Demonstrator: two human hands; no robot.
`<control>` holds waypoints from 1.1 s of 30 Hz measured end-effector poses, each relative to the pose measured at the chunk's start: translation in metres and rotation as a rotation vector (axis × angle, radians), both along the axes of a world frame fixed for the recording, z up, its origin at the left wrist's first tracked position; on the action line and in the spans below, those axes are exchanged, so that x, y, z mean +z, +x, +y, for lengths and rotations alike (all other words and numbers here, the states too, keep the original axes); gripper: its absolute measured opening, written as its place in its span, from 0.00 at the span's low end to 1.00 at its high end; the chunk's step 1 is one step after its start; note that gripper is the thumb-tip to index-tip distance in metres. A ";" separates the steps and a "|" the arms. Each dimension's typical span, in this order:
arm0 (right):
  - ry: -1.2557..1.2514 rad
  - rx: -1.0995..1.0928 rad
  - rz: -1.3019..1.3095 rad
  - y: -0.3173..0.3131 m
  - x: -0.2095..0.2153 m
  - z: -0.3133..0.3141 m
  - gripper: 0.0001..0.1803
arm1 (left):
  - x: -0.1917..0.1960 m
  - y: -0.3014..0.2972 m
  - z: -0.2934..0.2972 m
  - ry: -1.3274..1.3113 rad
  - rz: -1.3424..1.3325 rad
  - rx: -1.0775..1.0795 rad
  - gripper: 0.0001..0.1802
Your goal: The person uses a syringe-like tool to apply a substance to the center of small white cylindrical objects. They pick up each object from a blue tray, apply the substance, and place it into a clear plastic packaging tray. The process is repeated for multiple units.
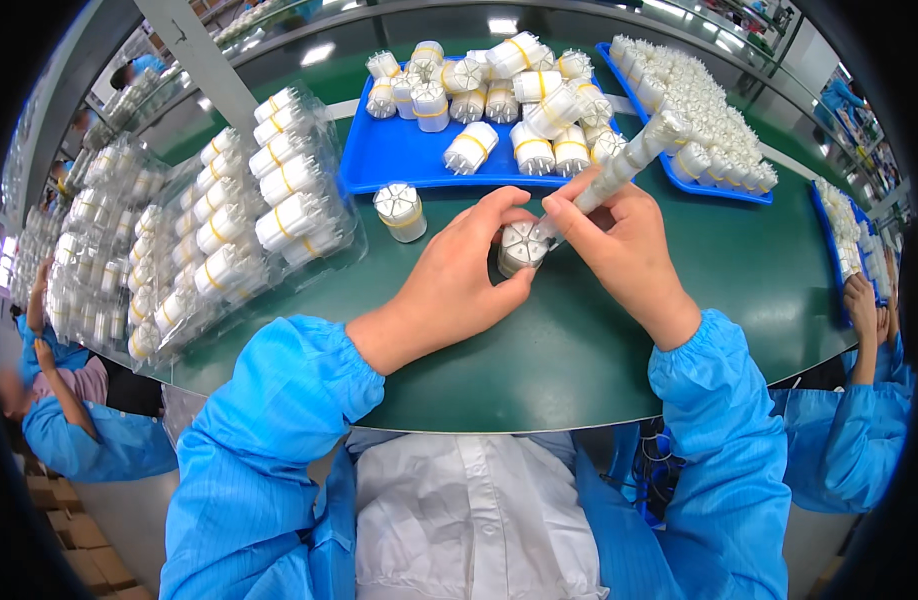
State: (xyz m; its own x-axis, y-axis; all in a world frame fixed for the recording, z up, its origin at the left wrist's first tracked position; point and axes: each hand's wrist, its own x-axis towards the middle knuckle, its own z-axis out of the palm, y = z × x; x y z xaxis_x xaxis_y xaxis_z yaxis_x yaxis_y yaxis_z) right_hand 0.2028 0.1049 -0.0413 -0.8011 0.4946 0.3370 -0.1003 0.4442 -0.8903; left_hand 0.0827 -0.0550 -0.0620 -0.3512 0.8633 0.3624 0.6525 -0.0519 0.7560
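My left hand [466, 270] is closed round a short white cylinder [522, 250] on the green table, thumb and fingers at its sides. Dark radial lines split its top into wedges. In my right hand [627, 245] is a long translucent stick [631, 165], like a stack of small clear pieces. It slants up and right, its lower end close to the cylinder's top; whether they touch I cannot tell. Another white cylinder with a yellow band [400, 212] stands alone left of my hands.
Beyond my hands, a blue tray [389, 160] holds several banded white cylinders. Clear plastic trays [334, 225] of similar cylinders are stacked at left. Another blue tray [719, 192] with densely packed whitish parts lies at right. Co-workers' hands [861, 305] show at the far right.
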 end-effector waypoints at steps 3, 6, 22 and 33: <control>0.019 0.002 0.009 -0.001 -0.002 -0.001 0.09 | 0.004 0.001 0.003 -0.040 0.213 0.068 0.35; 0.078 -0.016 0.051 0.001 0.001 -0.002 0.09 | 0.002 0.002 0.005 -0.036 0.200 0.091 0.35; 0.105 -0.013 0.049 0.002 0.000 0.000 0.09 | -0.001 0.003 0.005 -0.071 0.177 0.117 0.39; 0.006 0.012 0.035 0.000 -0.002 0.004 0.09 | -0.005 0.004 0.003 0.055 -0.035 -0.019 0.37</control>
State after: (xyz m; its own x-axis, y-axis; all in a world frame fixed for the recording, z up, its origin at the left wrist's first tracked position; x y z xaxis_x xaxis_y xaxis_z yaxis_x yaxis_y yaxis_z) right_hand 0.2033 0.1086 -0.0428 -0.7945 0.4833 0.3678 -0.1364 0.4481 -0.8835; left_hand 0.0864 -0.0518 -0.0669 -0.3481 0.8490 0.3976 0.6243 -0.1065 0.7739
